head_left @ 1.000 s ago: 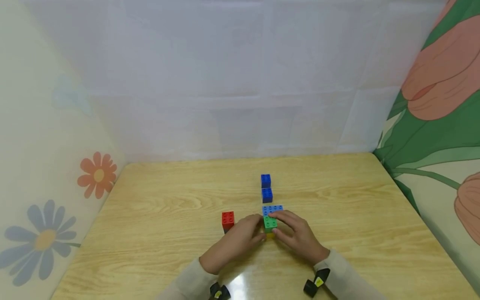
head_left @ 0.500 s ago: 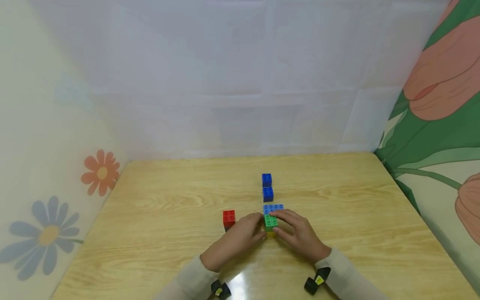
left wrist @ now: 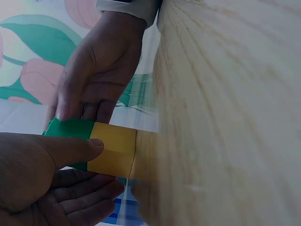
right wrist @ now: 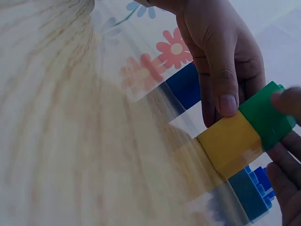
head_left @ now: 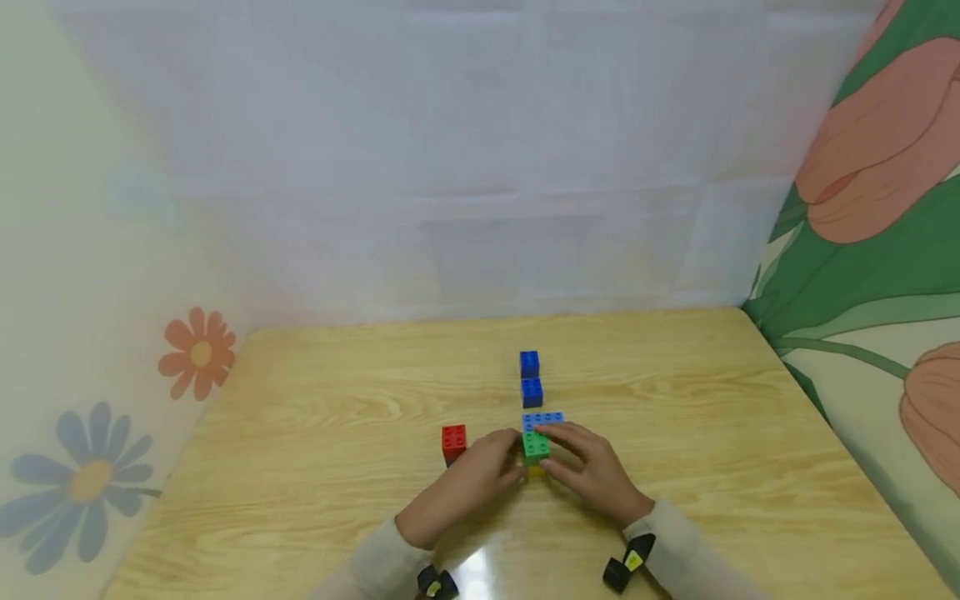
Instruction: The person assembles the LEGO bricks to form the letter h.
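A green brick (head_left: 536, 447) sits on top of a yellow brick (head_left: 536, 472), which stands upright on the table. My left hand (head_left: 468, 479) holds the yellow brick (left wrist: 117, 153) from the left, thumb against its near side in the left wrist view. From the right, my right hand (head_left: 600, 473) pinches the green brick (right wrist: 265, 117) between thumb and fingers. Right behind the stack lies a light blue brick (head_left: 553, 417), partly covered by the right fingers. A red brick (head_left: 453, 438) rests on a darker one beside the left hand.
Two dark blue bricks (head_left: 530, 377) stand one behind the other, farther back on the wooden table (head_left: 337, 400). A white cloth (head_left: 480, 167) hangs behind the table. Patterned flower sheets are on both sides.
The head view has shifted slightly. Both hands keep the same hold on the stack, and the bricks show no clear movement on the table.
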`<state>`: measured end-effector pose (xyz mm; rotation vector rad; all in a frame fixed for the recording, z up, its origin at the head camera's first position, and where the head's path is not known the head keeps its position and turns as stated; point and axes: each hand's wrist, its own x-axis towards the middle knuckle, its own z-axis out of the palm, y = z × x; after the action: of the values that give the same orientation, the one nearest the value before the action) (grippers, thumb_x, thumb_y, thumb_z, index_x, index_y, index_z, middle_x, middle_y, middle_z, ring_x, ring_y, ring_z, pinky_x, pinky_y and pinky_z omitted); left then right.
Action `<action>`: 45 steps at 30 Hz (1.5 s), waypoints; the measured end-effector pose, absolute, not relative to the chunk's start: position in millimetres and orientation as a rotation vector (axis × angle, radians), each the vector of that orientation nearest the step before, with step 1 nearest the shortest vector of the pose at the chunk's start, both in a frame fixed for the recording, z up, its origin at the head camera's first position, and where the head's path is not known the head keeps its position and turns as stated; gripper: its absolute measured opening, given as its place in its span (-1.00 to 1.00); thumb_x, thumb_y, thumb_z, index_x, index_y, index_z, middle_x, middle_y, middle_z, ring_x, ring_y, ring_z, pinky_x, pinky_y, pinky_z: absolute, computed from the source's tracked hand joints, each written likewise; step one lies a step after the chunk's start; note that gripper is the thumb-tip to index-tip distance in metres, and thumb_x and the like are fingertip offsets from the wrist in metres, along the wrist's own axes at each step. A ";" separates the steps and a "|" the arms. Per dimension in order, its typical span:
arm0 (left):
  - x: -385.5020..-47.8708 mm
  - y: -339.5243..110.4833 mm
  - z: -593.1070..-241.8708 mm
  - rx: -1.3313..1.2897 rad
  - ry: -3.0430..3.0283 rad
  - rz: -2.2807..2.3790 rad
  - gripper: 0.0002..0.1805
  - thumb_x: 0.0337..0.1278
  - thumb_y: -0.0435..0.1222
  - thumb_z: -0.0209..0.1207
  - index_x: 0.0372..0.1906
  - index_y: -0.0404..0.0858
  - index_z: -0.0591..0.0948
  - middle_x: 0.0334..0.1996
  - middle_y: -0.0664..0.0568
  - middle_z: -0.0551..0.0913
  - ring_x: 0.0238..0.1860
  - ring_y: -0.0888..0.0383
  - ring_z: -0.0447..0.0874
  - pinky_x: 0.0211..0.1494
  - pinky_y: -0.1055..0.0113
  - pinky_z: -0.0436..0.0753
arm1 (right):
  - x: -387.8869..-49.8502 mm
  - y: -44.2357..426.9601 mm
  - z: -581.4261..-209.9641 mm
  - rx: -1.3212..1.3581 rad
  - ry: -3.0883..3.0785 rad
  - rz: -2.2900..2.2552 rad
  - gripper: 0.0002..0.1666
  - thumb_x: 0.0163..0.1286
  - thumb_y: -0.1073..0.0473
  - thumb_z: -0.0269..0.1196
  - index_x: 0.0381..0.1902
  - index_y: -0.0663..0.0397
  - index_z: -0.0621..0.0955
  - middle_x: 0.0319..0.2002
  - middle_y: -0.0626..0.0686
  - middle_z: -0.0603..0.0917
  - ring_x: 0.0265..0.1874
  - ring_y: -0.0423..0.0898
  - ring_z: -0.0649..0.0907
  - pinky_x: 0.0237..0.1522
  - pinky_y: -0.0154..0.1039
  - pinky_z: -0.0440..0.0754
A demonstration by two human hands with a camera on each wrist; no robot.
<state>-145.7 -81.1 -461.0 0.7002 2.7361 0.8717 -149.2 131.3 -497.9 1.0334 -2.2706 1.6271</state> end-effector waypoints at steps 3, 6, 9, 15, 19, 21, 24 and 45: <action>-146.5 -81.2 -461.1 0.698 2.745 0.878 -0.56 0.26 -0.20 0.25 0.14 -0.35 0.50 0.00 -0.10 0.62 0.08 0.01 0.58 0.15 0.14 0.56 | -147.7 133.1 -491.7 1.007 -2.218 1.798 -0.44 0.34 0.45 0.21 0.29 0.33 0.40 0.16 0.34 0.51 0.18 0.10 0.54 0.21 0.01 0.47; -146.9 -81.2 -461.5 0.678 2.758 0.879 -0.55 0.26 -0.22 0.24 0.16 -0.37 0.49 0.02 -0.12 0.61 0.09 -0.01 0.57 0.15 0.12 0.57 | -149.0 135.4 -488.0 0.923 -2.196 1.855 -0.49 0.42 0.47 0.10 0.31 0.32 0.37 0.13 0.35 0.52 0.18 0.15 0.53 0.24 -0.02 0.44; -146.5 -81.5 -462.4 0.650 2.768 0.875 -0.53 0.27 -0.23 0.24 0.18 -0.38 0.48 0.04 -0.15 0.60 0.10 -0.04 0.57 0.14 0.10 0.57 | -151.3 136.1 -485.3 0.821 -2.200 1.801 -0.54 0.44 0.44 0.09 0.28 0.34 0.40 0.08 0.31 0.55 0.16 0.17 0.53 0.26 -0.13 0.43; -146.2 -81.5 -462.0 0.586 2.767 0.891 -0.50 0.29 -0.25 0.21 0.24 -0.40 0.43 0.10 -0.19 0.57 0.15 -0.07 0.53 0.17 0.07 0.55 | -168.4 137.9 -506.5 0.643 -2.203 1.705 -0.55 0.39 0.35 0.22 0.21 0.29 0.47 0.11 0.24 0.54 0.17 0.10 0.52 0.28 -0.23 0.39; -146.8 -80.7 -461.5 0.574 2.763 0.898 -0.49 0.30 -0.26 0.20 0.25 -0.40 0.42 0.12 -0.19 0.56 0.17 -0.07 0.52 0.19 0.07 0.54 | -177.0 140.5 -517.0 0.533 -2.307 1.659 -0.48 0.34 0.22 0.31 0.24 0.11 0.49 0.17 0.08 0.53 0.21 0.01 0.49 0.30 -0.19 0.38; -146.4 -80.3 -460.8 0.575 2.762 0.898 -0.49 0.29 -0.25 0.21 0.25 -0.39 0.41 0.12 -0.18 0.55 0.17 -0.07 0.52 0.18 0.08 0.54 | -178.8 141.3 -518.9 0.498 -2.394 1.622 -0.45 0.32 0.15 0.34 0.25 0.00 0.49 0.19 -0.01 0.52 0.23 -0.04 0.47 0.31 -0.12 0.37; -145.2 -79.5 -459.4 0.580 2.766 0.896 -0.46 0.29 -0.24 0.22 0.27 -0.40 0.40 0.12 -0.18 0.55 0.16 -0.06 0.53 0.17 0.09 0.55 | -179.9 141.7 -520.1 0.476 -2.518 1.553 -0.40 0.30 0.07 0.36 0.28 -0.10 0.48 0.22 -0.09 0.52 0.26 -0.08 0.45 0.32 -0.02 0.34; -136.9 -77.4 -439.6 0.746 2.916 0.978 -0.36 0.28 -0.19 0.24 0.35 -0.33 0.32 0.24 -0.18 0.45 0.21 -0.04 0.48 0.17 0.15 0.55 | -179.5 141.6 -518.2 0.539 -2.628 1.374 -0.45 0.34 0.21 0.31 0.29 -0.04 0.49 0.21 -0.06 0.54 0.25 -0.08 0.47 0.29 -0.02 0.38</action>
<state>-136.9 -77.4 -439.6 0.7458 2.9162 0.9777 -179.5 141.6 -518.2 0.5391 -2.6283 1.3743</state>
